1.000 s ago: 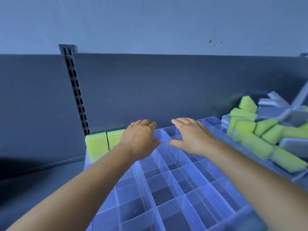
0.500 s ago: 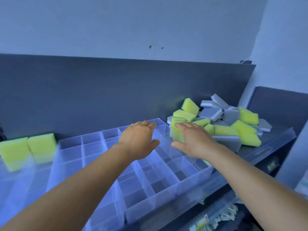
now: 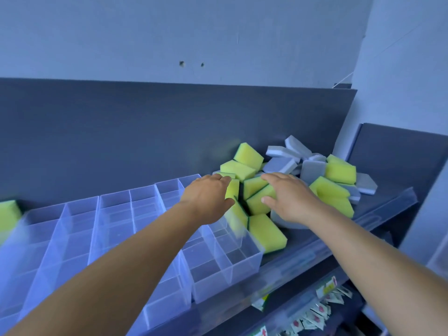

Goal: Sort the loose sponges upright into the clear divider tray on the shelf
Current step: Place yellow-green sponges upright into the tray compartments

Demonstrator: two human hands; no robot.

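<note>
Both hands reach over the right end of the clear divider tray [image 3: 219,257] into a heap of loose sponges [image 3: 291,170] piled on the dark shelf [image 3: 378,204] against its back panel [image 3: 145,132]. The left hand [image 3: 208,197] rests palm down with its fingers laid over a yellow sponge [image 3: 232,189] at the tray's far right corner; whether the fingers actually curl round it cannot be told, since the back of the hand hides them. The right hand [image 3: 289,196] lies just beside it, fingers spread fairly flat on top of two yellow-and-green sponges [image 3: 257,192], thumb touching the side of the lower one, not visibly clasping. The heap mixes yellow sponges with grey-and-white ones [image 3: 282,164], lying at all angles, none upright. One yellow sponge [image 3: 266,232] lies flat on the shelf just beside the tray's right wall. At the far left edge another yellow sponge [image 3: 8,214] stands in the tray. The compartments near the hands hold nothing visible.
</note>
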